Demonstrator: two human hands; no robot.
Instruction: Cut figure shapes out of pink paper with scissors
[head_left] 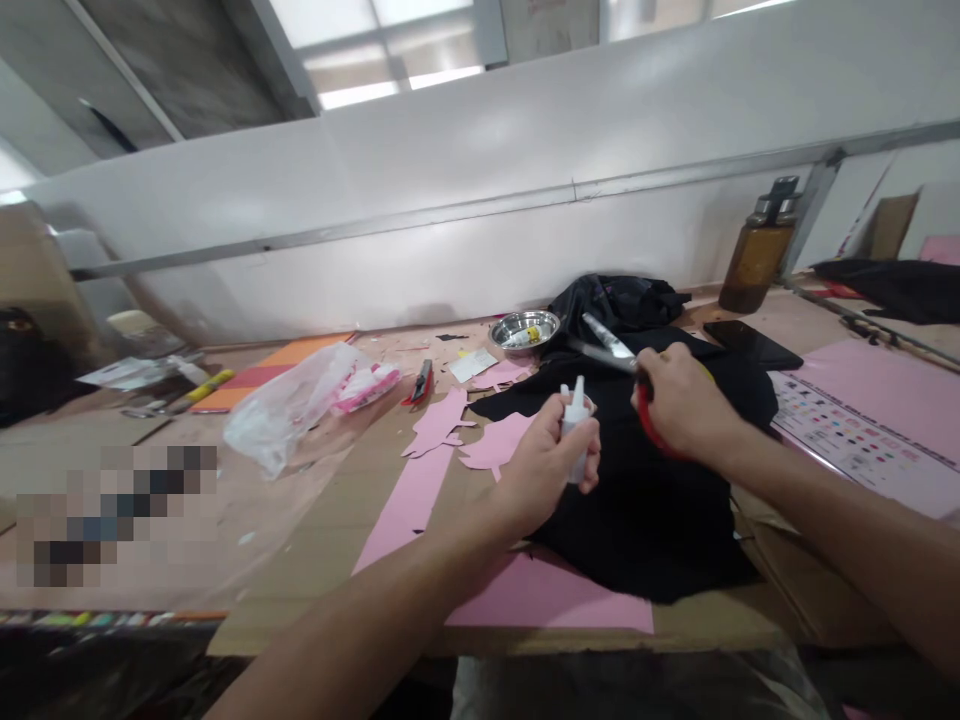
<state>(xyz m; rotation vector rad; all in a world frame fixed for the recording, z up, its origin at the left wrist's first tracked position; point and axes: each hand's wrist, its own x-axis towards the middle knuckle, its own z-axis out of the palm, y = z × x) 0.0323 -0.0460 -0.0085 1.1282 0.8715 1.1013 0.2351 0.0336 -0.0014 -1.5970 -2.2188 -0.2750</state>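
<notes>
My left hand [546, 450] is closed around a small translucent glue bottle [575, 425], its narrow white nozzle pointing up. In my right hand [686, 405] is a pair of scissors [609, 340] with red handles. Their blades are parted, slightly blurred, and reach left over the black cloth [637, 510]. This cloth spreads beneath both hands on a cardboard sheet [315, 560]. Left of the bottle lie pink cut-out paper shapes [442, 420], and a pink sheet [555, 595] lies partly under the cloth.
A steel bowl [523, 330] with small items stands behind the cloth. Further right are a dark phone [754, 345], an amber bottle [757, 250] and a printed sheet [847, 430]. Leftward lie a red cutter [422, 383], a clear plastic bag [289, 405] and orange card [300, 358].
</notes>
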